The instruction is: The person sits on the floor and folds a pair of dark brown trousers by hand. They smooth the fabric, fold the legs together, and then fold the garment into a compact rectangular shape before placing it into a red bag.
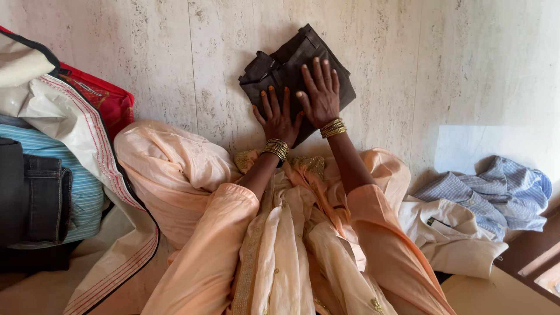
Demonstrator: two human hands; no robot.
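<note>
A folded dark brown garment (286, 64) lies on the pale stone floor (408, 70) in front of me. My left hand (277, 118) presses flat on its near edge, fingers spread. My right hand (319, 93) lies flat on the garment's middle, fingers spread too. Both wrists carry gold bangles. Neither hand grips the cloth; the palms rest on top. My peach sleeves and scarf fill the lower middle of the view.
At the left stands an open fabric bag (87, 146) with red and white sides, holding folded dark jeans (35, 192) and a striped blue cloth (81, 186). To the right lie a crumpled blue striped shirt (496, 192) and a cream shirt (455, 233).
</note>
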